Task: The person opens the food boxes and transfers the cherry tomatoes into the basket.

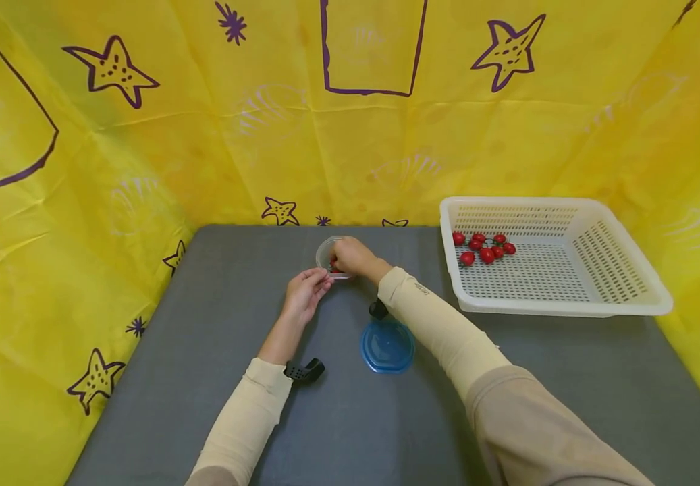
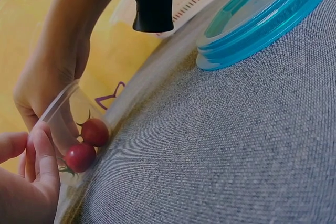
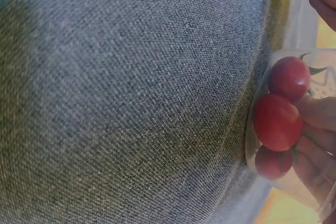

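A small clear plastic tub [image 1: 323, 252] stands near the far edge of the table. My left hand [image 1: 306, 294] pinches its near rim between thumb and fingers. My right hand [image 1: 354, 258] reaches down inside, its thumb and fingertips around a cherry tomato [image 3: 277, 123] low in the tub. Against that tomato, in the right wrist view, lie an upper tomato [image 3: 289, 78] and a lower tomato [image 3: 273, 162]. Through the clear wall [image 2: 79, 100], the left wrist view shows two red tomatoes with green stems. My right fingertips are partly hidden behind the fruit.
A round blue lid [image 1: 388, 347] lies on the grey table [image 1: 350, 418], nearer than the tub and below the right forearm. At the right stands a white perforated basket [image 1: 562, 307] with several cherry tomatoes [image 1: 487, 255] at its left end. Yellow patterned cloth [image 1: 350, 155] hangs around the table.
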Motion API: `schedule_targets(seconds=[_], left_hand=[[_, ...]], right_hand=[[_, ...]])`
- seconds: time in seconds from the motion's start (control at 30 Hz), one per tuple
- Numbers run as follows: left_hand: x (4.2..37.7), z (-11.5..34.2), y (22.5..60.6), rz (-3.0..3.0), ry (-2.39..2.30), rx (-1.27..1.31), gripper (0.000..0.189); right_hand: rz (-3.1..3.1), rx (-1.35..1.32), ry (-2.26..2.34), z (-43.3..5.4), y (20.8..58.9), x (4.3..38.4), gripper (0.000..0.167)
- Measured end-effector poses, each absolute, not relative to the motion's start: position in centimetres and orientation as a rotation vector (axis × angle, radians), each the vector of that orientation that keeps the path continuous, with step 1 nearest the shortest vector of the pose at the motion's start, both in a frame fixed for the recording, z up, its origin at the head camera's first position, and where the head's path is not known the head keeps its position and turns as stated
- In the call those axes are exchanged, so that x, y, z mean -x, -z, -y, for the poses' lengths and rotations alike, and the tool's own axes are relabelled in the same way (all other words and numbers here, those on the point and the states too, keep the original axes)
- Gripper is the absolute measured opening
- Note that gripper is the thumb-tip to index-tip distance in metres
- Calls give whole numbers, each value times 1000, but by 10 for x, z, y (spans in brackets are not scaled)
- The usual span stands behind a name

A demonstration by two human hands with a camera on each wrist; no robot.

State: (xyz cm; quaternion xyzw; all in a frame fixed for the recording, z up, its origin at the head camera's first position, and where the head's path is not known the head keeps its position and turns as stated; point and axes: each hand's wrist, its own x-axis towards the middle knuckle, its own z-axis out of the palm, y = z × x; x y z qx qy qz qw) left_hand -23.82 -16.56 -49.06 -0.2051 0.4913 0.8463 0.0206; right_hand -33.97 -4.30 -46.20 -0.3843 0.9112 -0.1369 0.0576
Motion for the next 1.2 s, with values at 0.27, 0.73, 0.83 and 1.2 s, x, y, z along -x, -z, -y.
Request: schedule_targets(seconds=[0.27,0.73,0.83,1.2], left_hand=[[237,166,491,-1535,-2637,610,11],[238,168,492,-1522,-2644,612,4],[238,167,492,-1516,-2651,616,5],[240,167,491,-1549,-2625,634,5]], right_hand=[[-2762,1143,427,44,463,339,13],[-2745,1154,426,44,461,338,13],[-2749,1157,421,44,460,338,12],[-2718,1172,450,42,461,340,12]])
